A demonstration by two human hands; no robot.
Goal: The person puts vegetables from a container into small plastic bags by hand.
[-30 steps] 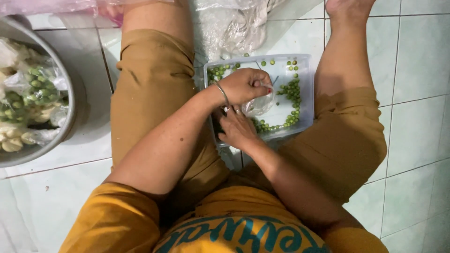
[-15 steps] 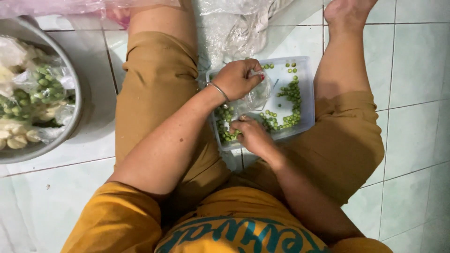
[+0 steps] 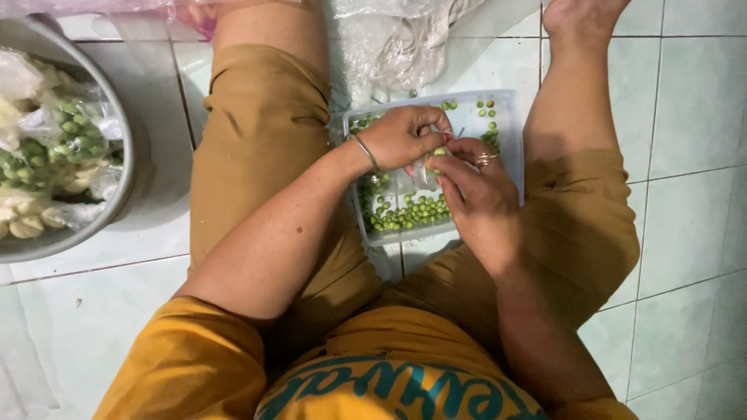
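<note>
Pale green tiled floor (image 3: 692, 117) | clear tray (image 3: 510, 117) of peas | both hands' grip pinching small clear bag (image 3: 424, 173)

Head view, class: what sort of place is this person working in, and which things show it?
Probably a home kitchen or washing area floor: pale green floor tiles, a metal basin holding bagged vegetables, and a clear tray of green peas under the left hand and right hand.

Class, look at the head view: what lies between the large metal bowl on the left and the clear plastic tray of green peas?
The person's left thigh in mustard-brown shorts, resting on the tiled floor, lies between the metal bowl and the clear plastic tray.
</note>
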